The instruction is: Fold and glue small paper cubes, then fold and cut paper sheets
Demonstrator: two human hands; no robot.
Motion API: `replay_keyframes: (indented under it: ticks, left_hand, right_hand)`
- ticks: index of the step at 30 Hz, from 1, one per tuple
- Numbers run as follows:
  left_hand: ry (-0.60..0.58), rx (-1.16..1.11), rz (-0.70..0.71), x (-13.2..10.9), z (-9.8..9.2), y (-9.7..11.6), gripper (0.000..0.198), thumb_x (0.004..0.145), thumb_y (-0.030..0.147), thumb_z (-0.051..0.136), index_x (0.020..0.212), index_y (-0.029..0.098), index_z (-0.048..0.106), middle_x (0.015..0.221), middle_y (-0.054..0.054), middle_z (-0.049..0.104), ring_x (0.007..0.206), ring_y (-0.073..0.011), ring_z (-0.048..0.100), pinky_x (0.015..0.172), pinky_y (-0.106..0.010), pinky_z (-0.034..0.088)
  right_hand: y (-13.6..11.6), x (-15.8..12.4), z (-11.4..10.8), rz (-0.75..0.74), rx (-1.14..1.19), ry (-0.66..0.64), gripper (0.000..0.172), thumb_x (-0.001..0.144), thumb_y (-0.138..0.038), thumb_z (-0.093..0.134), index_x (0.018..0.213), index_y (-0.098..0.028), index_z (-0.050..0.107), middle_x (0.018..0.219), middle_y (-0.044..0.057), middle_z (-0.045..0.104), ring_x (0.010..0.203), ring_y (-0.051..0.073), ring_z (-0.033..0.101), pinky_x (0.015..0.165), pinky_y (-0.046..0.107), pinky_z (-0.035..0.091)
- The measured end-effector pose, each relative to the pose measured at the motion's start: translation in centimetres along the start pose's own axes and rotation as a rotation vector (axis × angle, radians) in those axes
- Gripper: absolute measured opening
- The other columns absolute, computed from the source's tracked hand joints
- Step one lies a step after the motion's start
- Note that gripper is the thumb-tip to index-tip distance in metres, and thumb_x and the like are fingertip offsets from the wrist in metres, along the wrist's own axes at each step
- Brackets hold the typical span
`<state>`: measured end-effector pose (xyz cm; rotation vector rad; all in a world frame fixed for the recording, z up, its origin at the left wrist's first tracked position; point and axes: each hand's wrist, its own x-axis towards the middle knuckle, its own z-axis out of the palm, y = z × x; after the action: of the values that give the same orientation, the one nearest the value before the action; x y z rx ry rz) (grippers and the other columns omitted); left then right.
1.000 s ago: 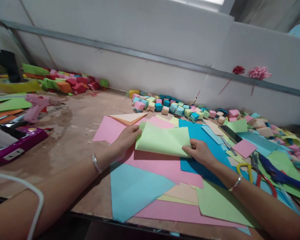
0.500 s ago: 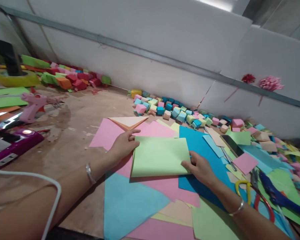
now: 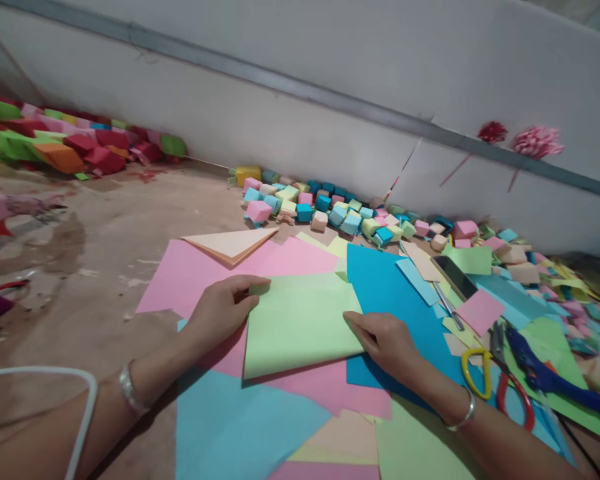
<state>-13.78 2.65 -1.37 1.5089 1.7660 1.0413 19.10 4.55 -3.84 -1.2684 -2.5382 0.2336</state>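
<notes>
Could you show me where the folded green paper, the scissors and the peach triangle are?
green paper (image 3: 300,323), head view, middle of its flat top face.
scissors (image 3: 496,355), head view, where the handles meet the blades.
peach triangle (image 3: 230,243), head view, middle of its top face.

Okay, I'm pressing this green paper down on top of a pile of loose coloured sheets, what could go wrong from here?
1. The light green paper sheet lies on loose pink paper sheets and a dark blue paper sheet. Pressure from the left hand and right hand could make that pile slide, so its edges may drift.
2. The scissors with yellow and red handles lie close to the right forearm, which might knock them.
</notes>
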Motion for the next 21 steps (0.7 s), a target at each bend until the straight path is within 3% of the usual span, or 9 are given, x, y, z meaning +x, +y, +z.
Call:
replay_keyframes:
  ticks: [5, 14, 19, 21]
  left_hand:
    - [-0.032, 0.159, 0.094, 0.0, -0.1, 0.2, 0.041, 0.073, 0.027, 0.053, 0.107, 0.022, 0.075, 0.121, -0.006, 0.070, 0.112, -0.0293, 0.063, 0.098, -0.042, 0.050]
    - [-0.077, 0.333, 0.249, -0.1, 0.1, -0.5, 0.047, 0.076, 0.018, 0.048, 0.118, 0.019, 0.070, 0.129, -0.008, 0.062, 0.118, -0.0274, 0.060, 0.100, -0.042, 0.052]
    - [0.131, 0.275, 0.484, -0.7, 0.0, 0.8, 0.038, 0.086, 0.018, 0.053, 0.122, 0.020, 0.066, 0.145, -0.012, 0.048, 0.134, -0.0286, 0.047, 0.108, -0.048, 0.046]
    - [0.023, 0.173, 0.584, -1.0, -0.4, 1.3, 0.031, 0.090, 0.024, 0.056, 0.119, 0.024, 0.068, 0.141, -0.009, 0.055, 0.129, -0.0258, 0.053, 0.107, -0.045, 0.047]
  right_hand:
    - [0.0, 0.0, 0.0, -0.050, -0.068, 0.034, 0.034, 0.102, -0.035, 0.041, 0.114, -0.027, 0.072, 0.067, 0.003, 0.066, 0.063, 0.016, 0.058, 0.061, 0.028, 0.027]
    - [-0.4, -0.2, -0.8, -0.064, -0.023, -0.024, 0.034, 0.102, -0.037, 0.042, 0.115, -0.027, 0.072, 0.071, 0.002, 0.069, 0.066, 0.015, 0.059, 0.062, 0.027, 0.027]
    - [-0.5, 0.0, -1.0, -0.068, -0.050, -0.043, 0.033, 0.102, -0.034, 0.042, 0.116, -0.028, 0.071, 0.073, 0.002, 0.070, 0.067, 0.016, 0.061, 0.061, 0.027, 0.028]
    - [-0.5, 0.0, -1.0, -0.081, -0.062, -0.046, 0.032, 0.102, -0.032, 0.042, 0.116, -0.028, 0.071, 0.074, 0.002, 0.071, 0.067, 0.016, 0.061, 0.061, 0.026, 0.028]
